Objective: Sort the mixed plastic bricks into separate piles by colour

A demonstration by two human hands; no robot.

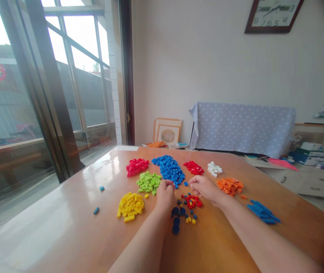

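Curled fingers close my left hand (165, 195) at the near edge of a blue pile of small round pieces (170, 170), beside lime green bricks (148, 182). What it holds, if anything, is hidden. My right hand (203, 187) is pinched just right of a single blue round piece (186, 184), above a small red heap (195, 202). I cannot make out what lies between its fingertips. Nearer me, between the forearms, lie dark blue wheel-like pieces (176, 225) and a few small yellow pieces (190, 220).
Around the wooden table (73, 231) are yellow bricks (130, 206), pinkish-red bricks (137, 167), red bricks (194, 167), white pieces (214, 169), orange bricks (230, 186) and long blue pieces (263, 211). Two stray blue pieces lie left, one at the front (96, 210). A cloth-covered object (244, 129) stands behind.
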